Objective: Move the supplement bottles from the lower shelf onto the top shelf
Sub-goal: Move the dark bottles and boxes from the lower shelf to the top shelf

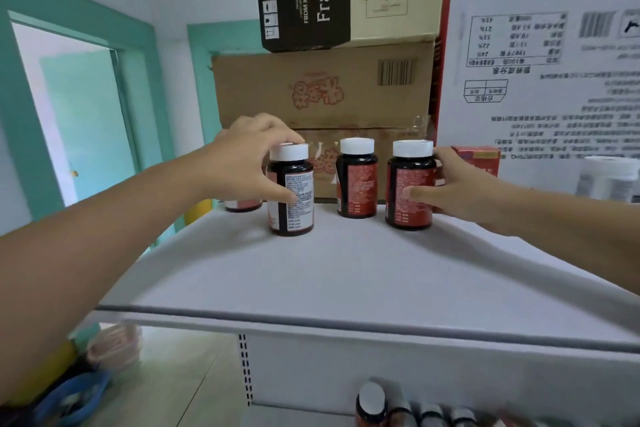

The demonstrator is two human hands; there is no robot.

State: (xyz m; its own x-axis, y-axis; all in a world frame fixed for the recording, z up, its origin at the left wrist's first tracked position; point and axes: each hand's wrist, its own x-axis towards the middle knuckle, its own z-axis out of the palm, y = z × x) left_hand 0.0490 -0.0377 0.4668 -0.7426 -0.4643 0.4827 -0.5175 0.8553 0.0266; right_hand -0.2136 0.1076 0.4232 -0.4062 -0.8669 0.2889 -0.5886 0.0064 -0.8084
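Three dark supplement bottles with white caps and red labels stand upright on the white top shelf (346, 270). My left hand (249, 159) grips the left bottle (292, 198) around its cap and side. My right hand (453, 184) wraps the right bottle (410, 191) from the right. The middle bottle (356, 184) stands free between them. A fourth bottle (242, 205) is mostly hidden behind my left hand. Several more bottles (372, 404) show on the lower shelf at the bottom edge.
Stacked cardboard boxes (322, 90) stand right behind the bottles. A large white printed box (540, 80), a small red box (479, 158) and a white tub (609, 180) crowd the right. A teal doorway (69, 114) is at the left.
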